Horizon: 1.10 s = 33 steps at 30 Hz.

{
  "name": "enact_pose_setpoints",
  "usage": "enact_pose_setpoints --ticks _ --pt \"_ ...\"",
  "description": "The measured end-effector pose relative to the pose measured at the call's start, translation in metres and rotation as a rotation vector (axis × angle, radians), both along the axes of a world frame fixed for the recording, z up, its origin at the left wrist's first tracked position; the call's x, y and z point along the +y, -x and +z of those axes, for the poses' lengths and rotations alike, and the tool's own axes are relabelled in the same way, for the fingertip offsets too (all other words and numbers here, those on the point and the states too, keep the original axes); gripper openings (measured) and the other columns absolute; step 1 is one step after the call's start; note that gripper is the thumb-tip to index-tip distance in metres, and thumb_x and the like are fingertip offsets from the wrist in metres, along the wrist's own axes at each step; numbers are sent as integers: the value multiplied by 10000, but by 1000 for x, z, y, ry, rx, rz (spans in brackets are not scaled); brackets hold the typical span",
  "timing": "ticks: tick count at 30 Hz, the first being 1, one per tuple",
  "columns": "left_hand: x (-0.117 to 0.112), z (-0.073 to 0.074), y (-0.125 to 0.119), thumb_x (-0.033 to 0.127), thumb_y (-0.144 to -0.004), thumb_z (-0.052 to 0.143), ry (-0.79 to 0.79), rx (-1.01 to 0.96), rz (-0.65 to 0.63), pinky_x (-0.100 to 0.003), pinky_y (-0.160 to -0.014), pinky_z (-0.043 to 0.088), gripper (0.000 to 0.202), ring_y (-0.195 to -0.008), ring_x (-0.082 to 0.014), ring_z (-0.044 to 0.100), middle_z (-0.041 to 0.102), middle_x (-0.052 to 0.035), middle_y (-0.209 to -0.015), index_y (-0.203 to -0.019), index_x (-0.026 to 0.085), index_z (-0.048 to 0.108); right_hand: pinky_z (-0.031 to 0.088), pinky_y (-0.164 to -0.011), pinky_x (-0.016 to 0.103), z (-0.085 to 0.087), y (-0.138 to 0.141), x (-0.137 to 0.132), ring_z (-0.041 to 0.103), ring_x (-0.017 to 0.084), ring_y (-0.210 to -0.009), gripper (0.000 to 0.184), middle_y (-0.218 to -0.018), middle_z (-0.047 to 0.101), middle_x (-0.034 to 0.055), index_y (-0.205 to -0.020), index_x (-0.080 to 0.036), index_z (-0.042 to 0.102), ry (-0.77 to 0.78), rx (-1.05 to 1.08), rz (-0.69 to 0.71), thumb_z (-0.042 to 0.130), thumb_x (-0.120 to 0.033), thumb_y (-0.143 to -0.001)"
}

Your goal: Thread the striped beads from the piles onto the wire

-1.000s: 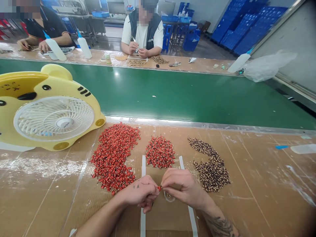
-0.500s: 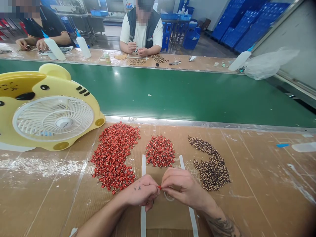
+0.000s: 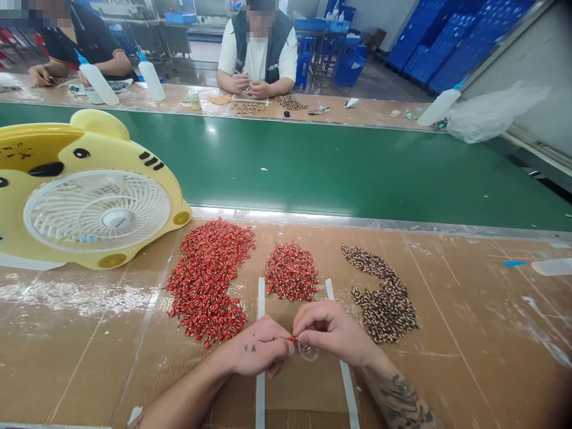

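Observation:
My left hand point(image 3: 259, 350) and my right hand point(image 3: 328, 330) meet fingertip to fingertip low in the middle, both pinched on one small red piece point(image 3: 292, 339). A small clear ring-like thing point(image 3: 308, 351) lies just under my right fingers. Ahead of my hands lie a large heap of red pieces point(image 3: 208, 280), a smaller red heap point(image 3: 291, 271) and a heap of dark speckled pieces point(image 3: 384, 301). Two white tape strips point(image 3: 260, 298) frame the patch of cardboard under my hands.
A yellow animal-shaped desk fan point(image 3: 89, 193) stands at the left. A green conveyor belt point(image 3: 335, 173) runs across beyond the cardboard-covered bench point(image 3: 469, 333). Two other people work at the far bench, with white squeeze bottles point(image 3: 149, 77) and a plastic bag point(image 3: 487, 113) there.
My hands have stayed together on the red piece, with only slight finger movement. The view has shifted a little.

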<state>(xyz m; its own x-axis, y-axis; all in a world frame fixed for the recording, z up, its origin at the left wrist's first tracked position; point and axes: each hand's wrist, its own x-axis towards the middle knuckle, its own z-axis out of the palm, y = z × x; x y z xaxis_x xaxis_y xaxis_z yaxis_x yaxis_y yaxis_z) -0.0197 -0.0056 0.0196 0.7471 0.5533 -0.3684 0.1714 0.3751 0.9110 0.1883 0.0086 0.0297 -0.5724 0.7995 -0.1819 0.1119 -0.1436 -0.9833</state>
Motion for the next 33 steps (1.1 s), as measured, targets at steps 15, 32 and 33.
enact_pose_setpoints --ticks 15,32,33 --pt "2 0 2 216 -942 401 -591 78 -135 -233 -520 246 349 -501 -87 312 321 62 -561 -608 191 301 433 -571 214 -5 -4 -1 587 118 -622 54 -721 685 34 -735 -154 790 88 -22 -20 797 -207 -735" --pt "2 3 4 173 -924 424 -524 123 -147 -228 -495 227 326 -493 -82 286 286 67 -561 -621 194 307 476 -650 245 10 2 -6 638 141 -681 65 -737 712 22 -748 -176 758 -194 -152 9 718 -148 -789" --pt "3 5 5 206 -945 416 -487 127 -130 -221 -494 236 333 -495 -82 310 315 66 -556 -621 190 340 484 -664 251 8 2 -7 642 144 -697 62 -757 714 27 -763 -178 758 -222 -145 -27 712 -157 -799"
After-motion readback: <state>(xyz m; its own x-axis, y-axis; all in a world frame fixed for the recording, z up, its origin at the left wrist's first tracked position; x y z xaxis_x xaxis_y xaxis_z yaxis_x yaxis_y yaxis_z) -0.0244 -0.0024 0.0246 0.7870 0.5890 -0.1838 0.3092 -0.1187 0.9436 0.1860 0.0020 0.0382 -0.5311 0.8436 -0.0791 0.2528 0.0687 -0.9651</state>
